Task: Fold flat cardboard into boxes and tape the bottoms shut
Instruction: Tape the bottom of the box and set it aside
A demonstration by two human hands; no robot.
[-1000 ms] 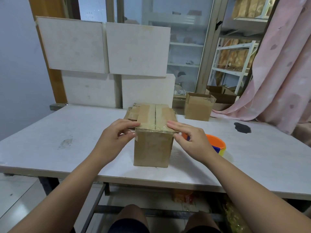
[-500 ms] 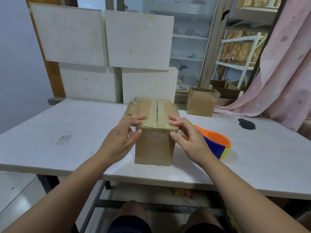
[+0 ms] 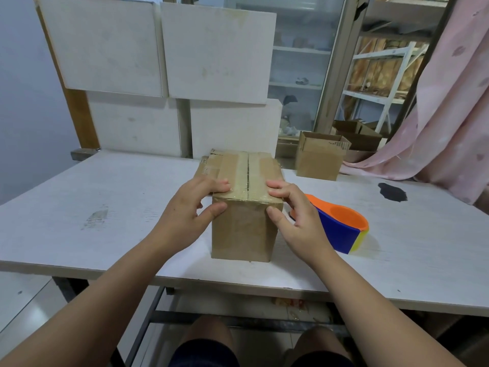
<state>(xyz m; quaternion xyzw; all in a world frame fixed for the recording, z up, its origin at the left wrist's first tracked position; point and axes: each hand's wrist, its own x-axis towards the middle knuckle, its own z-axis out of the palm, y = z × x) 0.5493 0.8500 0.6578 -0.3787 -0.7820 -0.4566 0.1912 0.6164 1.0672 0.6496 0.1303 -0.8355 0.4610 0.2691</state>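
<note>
Left hand (image 3: 185,213) and right hand (image 3: 294,217) pinch the glossy-taped rectangular cardboard box (image 3: 243,234).

box (image 3: 244,229) mid-table (image 3: 105,202); tape dispenser (image 3: 341,226) just right; open box (image 3: 320,160) behind right

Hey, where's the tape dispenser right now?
In the head view, the tape dispenser sits on the table right of centre, just right of the box and partly hidden behind the right hand.
</note>
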